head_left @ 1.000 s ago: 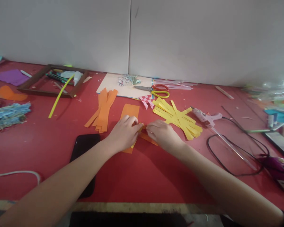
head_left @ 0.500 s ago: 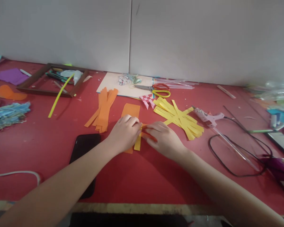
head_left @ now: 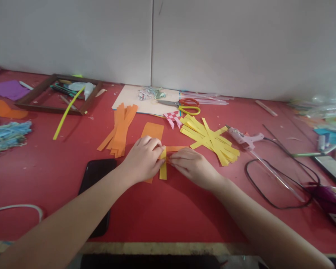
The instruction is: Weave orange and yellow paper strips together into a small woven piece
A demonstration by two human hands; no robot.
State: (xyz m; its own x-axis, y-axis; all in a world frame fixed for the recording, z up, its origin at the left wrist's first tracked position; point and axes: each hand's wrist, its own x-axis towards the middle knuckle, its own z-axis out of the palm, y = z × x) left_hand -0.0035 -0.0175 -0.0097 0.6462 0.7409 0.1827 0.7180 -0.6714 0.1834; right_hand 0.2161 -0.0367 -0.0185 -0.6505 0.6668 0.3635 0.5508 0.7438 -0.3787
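My left hand (head_left: 146,157) is closed, its fingertips pinching a short yellow paper strip (head_left: 163,172) that hangs toward me. Beneath that hand lies a wider orange paper strip (head_left: 153,130), its middle covered. Opposite it, my right hand (head_left: 192,164) has its fingers pressed together around an orange paper strip (head_left: 176,148) running sideways from the yellow one. How the strips cross is partly hidden by the fingers. A fan of orange strips (head_left: 120,130) lies beyond my left hand, and a pile of yellow strips (head_left: 212,140) beyond my right.
Scissors (head_left: 184,104) and a pink woven paper piece (head_left: 173,118) lie at the back. A glue gun (head_left: 245,138) with a looping black cord (head_left: 248,175) is on the right. A phone (head_left: 96,179) sits under my left forearm; a wooden frame (head_left: 24,100) stands farther left.
My right hand has shifted slightly down, uncovering more of the sideways orange strip. The yellow strip now stands straighter between my hands. The whole view has slid a little.
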